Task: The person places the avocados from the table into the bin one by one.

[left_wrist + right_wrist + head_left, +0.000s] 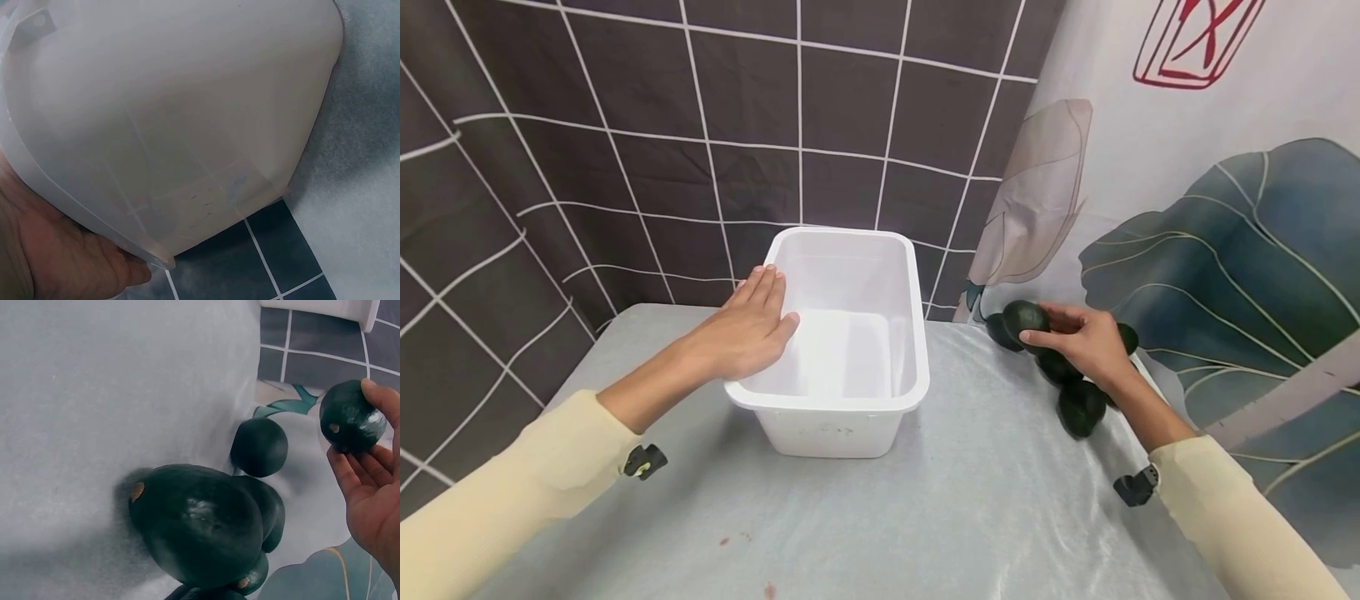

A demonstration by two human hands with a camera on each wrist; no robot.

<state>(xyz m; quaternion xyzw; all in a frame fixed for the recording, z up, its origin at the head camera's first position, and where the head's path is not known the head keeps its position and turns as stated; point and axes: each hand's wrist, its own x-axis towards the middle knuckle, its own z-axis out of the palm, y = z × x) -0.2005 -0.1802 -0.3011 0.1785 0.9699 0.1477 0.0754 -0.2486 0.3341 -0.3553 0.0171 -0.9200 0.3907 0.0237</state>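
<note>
A white plastic tub (pixel 831 432) stands upright on the cloth-covered table, with nothing inside it. My left hand (pixel 747 332) rests on the tub's left rim with its fingers straight; the left wrist view shows the palm against the rim from outside. At the right, my right hand (pixel 1088 340) pinches a dark green avocado (pixel 1024 320) between thumb and fingertips. In the right wrist view this avocado (pixel 351 419) is held above the table, apart from the others. Several more avocados (pixel 1081 408) lie beneath and beside the hand, partly hidden by it.
Grey cloth covers the table (pixel 940 517), which has a few small reddish spots near the front. Behind the tub hangs a dark curtain (pixel 842 100) with a white grid. A white curtain (pixel 1120 150) with large blue-green leaves hangs close along the right side.
</note>
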